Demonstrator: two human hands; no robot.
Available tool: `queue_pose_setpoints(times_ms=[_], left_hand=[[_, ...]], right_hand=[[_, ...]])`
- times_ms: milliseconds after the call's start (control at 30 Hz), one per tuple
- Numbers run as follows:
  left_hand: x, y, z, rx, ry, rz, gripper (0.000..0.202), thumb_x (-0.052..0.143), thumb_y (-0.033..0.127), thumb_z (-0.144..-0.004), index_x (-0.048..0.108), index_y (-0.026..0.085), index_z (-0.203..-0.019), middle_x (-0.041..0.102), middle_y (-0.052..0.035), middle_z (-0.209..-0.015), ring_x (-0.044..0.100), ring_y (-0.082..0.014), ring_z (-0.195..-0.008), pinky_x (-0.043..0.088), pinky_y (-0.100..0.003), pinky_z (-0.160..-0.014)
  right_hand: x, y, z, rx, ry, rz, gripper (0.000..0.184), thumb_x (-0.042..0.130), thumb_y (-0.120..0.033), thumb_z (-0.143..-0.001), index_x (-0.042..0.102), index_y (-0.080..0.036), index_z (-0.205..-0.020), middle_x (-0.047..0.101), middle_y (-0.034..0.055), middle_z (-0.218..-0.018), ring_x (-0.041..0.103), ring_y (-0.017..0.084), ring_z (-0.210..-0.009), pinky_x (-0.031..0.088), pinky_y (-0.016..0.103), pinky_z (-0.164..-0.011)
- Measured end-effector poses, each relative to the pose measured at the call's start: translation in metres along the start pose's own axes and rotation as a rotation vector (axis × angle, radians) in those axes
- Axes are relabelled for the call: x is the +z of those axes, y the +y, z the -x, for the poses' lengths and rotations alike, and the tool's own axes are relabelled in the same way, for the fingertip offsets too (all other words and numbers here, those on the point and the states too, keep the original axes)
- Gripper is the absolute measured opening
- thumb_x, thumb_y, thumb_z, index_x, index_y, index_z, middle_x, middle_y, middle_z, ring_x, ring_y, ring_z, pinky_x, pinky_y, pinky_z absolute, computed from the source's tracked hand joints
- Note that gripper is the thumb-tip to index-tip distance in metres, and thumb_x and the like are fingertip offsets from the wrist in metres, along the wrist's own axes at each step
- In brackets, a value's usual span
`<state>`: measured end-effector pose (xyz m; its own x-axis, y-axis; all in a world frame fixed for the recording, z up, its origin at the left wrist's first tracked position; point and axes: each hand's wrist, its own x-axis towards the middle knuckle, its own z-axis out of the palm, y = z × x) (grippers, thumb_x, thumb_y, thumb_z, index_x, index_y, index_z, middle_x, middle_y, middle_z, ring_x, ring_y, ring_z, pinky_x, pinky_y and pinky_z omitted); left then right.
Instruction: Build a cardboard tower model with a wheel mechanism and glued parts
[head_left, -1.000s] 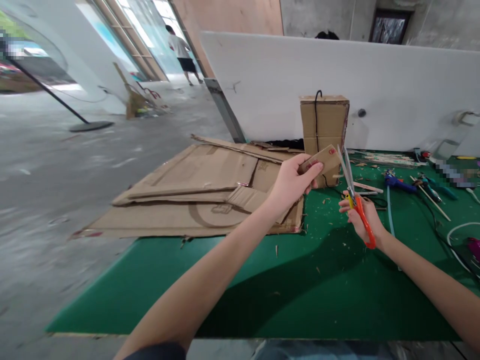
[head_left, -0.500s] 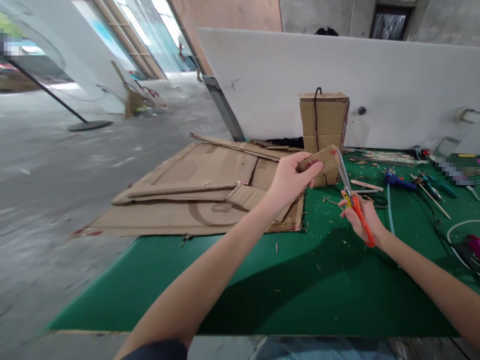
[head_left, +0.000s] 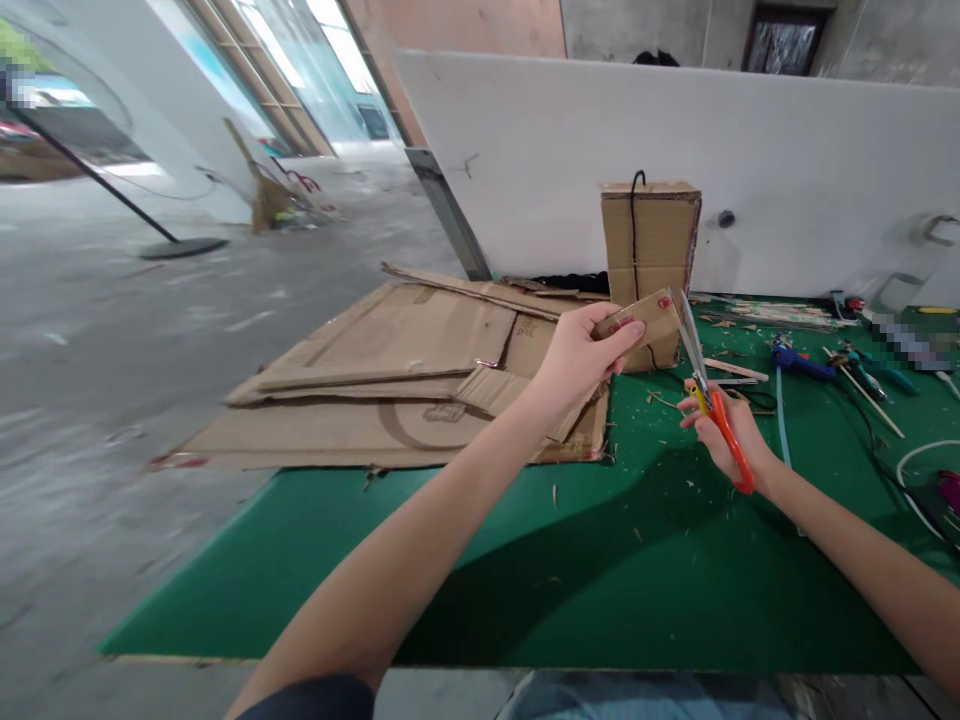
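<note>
My left hand (head_left: 589,350) pinches a small piece of cardboard (head_left: 651,318) with red print, thumb on the near face. The piece is held in the air over the green table (head_left: 525,590). In my right hand (head_left: 731,435) is a pair of scissors (head_left: 726,440) with orange and yellow handles, its blades pointing up and slightly parted. The blades stand at the right end of the cardboard piece; whether they touch it I cannot tell. Behind the piece stands an upright cardboard box (head_left: 651,235) with a black cord down its front.
Flattened cardboard sheets (head_left: 390,340) lie stacked at the left, overhanging the table. To the right are a blue glue gun (head_left: 799,358), pliers (head_left: 862,372), thin sticks (head_left: 780,315) and a white cable (head_left: 911,455). A white board (head_left: 525,160) rises behind the table; cardboard scraps are scattered about.
The scissor blades have parted a little and shifted slightly right, away from the cardboard's end. My left hand keeps its hold on the piece, nearly unmoved.
</note>
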<state>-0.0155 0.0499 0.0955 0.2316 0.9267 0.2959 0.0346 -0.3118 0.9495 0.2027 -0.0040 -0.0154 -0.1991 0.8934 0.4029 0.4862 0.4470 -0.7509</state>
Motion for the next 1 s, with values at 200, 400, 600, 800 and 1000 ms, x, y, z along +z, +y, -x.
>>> queue_pose_setpoints(times_ms=[200,400,600,800,1000], left_hand=[[-0.001,0.003,0.001,0.021,0.004,-0.002,0.021,0.070,0.034,-0.078,0.059,0.015,-0.078,0.047,0.0067,-0.049,0.040,-0.0036,-0.039,0.026,-0.016,-0.038],[0.000,0.003,0.002,0.058,-0.026,-0.084,0.019,0.067,0.033,-0.079,0.059,0.015,-0.076,0.047,0.0068,-0.049,0.042,-0.0037,-0.040,0.028,-0.016,-0.039],[-0.003,0.010,0.005,0.055,-0.062,-0.188,0.019,0.065,0.032,-0.080,0.058,0.016,-0.074,0.047,0.0067,-0.049,0.045,-0.0048,-0.041,0.030,-0.016,-0.040],[-0.001,0.007,0.005,0.070,-0.071,-0.206,0.020,0.064,0.033,-0.082,0.056,0.017,-0.074,0.046,0.0069,-0.049,0.044,-0.0043,-0.040,0.030,-0.016,-0.040],[-0.002,0.004,0.003,0.055,-0.052,-0.176,0.021,0.064,0.033,-0.082,0.054,0.017,-0.072,0.044,0.0069,-0.049,0.041,-0.0043,-0.040,0.027,-0.017,-0.040]], right_hand=[[-0.001,-0.005,-0.001,0.046,-0.007,-0.088,0.050,0.053,-0.053,-0.090,0.052,-0.021,-0.129,0.071,0.0101,-0.107,0.072,0.023,-0.079,0.055,0.033,-0.066],[-0.002,-0.002,-0.001,0.050,-0.015,-0.080,0.050,0.053,-0.053,-0.091,0.051,-0.021,-0.130,0.071,0.0104,-0.107,0.071,0.022,-0.078,0.055,0.033,-0.066],[0.001,-0.004,-0.002,0.071,-0.002,-0.099,0.047,0.052,-0.053,-0.093,0.053,-0.021,-0.128,0.071,0.0079,-0.098,0.069,0.020,-0.075,0.052,0.030,-0.062],[0.000,-0.008,-0.005,0.079,0.031,0.068,0.046,0.043,-0.053,-0.097,0.055,-0.018,-0.124,0.066,0.0031,-0.075,0.063,0.018,-0.060,0.050,0.031,-0.061],[-0.001,-0.015,-0.013,0.071,0.043,0.202,0.047,0.038,-0.052,-0.097,0.057,-0.013,-0.116,0.066,0.0055,-0.069,0.062,0.020,-0.055,0.048,0.033,-0.062]])
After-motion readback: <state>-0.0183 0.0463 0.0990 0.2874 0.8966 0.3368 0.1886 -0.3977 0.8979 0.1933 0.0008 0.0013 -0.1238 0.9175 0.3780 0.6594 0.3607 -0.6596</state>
